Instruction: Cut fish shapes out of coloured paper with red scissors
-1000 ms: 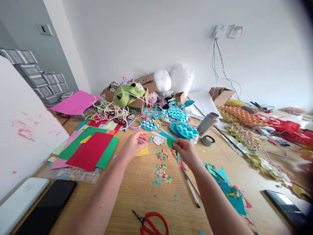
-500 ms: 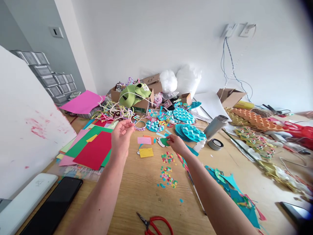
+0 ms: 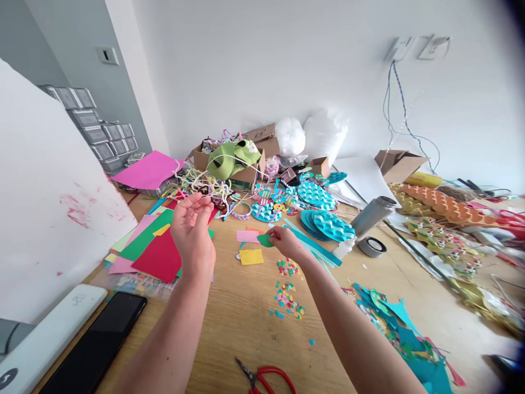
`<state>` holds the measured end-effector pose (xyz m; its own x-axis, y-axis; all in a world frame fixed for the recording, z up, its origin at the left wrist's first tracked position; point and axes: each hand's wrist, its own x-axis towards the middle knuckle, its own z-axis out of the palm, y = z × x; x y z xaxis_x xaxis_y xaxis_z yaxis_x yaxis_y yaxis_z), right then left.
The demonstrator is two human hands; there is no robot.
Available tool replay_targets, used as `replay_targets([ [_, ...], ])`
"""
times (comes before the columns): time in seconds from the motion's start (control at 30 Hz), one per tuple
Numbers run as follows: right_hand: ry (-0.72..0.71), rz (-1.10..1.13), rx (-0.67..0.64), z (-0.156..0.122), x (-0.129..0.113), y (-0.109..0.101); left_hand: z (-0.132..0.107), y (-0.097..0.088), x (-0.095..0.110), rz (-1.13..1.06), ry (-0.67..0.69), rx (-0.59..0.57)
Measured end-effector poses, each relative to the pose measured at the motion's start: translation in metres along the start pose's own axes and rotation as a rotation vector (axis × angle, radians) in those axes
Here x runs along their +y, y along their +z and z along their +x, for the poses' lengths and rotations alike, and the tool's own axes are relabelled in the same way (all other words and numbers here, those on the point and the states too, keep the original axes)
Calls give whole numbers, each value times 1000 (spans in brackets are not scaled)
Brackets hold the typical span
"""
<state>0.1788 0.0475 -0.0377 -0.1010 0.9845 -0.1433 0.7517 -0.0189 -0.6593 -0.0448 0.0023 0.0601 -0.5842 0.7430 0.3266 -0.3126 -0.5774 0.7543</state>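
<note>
- Green paper piece (image 3: 265, 240), small and rounded, sits pinched in the fingertips of the right hand (image 3: 285, 242), held just above the wooden table (image 3: 241, 323) near the middle of the view.
- Right hand fingers are closed on the green paper piece, which sticks out toward 9 o'clock from the grip.
- Left hand (image 3: 192, 230) is raised above the table at 9 o'clock from the right hand, palm turned up and toward the camera, fingers loosely curled; I cannot tell whether anything thin lies between its fingertips.
- Under the left hand lies a stack of coloured paper sheets (image 3: 158, 256), red on top of green and pink.
- Just below the green piece, on the table, lie a pink paper rectangle (image 3: 247, 236) and a yellow paper square (image 3: 251, 256), close together.
- At 6 o'clock from the right hand, a scatter of tiny coloured paper bits (image 3: 288, 298) spreads over the wood.
- At 2 o'clock from the right hand sit the teal scalloped paper discs (image 3: 327, 225), with a metal flask (image 3: 370, 215) lying on its side and a roll of tape (image 3: 371, 246) just beyond them.
- Red-handled scissors (image 3: 266, 377) lie at the near edge, at 6 o'clock.
- A black phone (image 3: 98, 345) and a white flat device (image 3: 49, 339) rest at 8 o'clock, near the table's corner.
- A green mask (image 3: 232, 157) rests on a cardboard box (image 3: 250, 172) at 12 o'clock, near the wall.
</note>
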Motion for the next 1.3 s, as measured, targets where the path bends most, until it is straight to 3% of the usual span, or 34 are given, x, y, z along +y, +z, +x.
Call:
replay_targets([
  [0.27,-84,-86,-85,6,-54,41,0,1,7,-7,26,76],
  [0.43,-107,-75,-98,15,-69,54,3,-1,10,-33,55,106],
  [0.57,-94,-33,-69,18,-60,41,4,-1,11,-22,52,100],
  [0.83,9,16,80,23,-10,-21,2,1,13,-78,34,112],
  [0.93,25,5,86,24,-7,-26,1,1,14,-81,36,117],
  [1.03,15,-25,40,27,-19,-11,1,1,15,-64,52,114],
  [1.3,-88,-144,-63,54,-71,52,2,-2,17,-34,65,109],
])
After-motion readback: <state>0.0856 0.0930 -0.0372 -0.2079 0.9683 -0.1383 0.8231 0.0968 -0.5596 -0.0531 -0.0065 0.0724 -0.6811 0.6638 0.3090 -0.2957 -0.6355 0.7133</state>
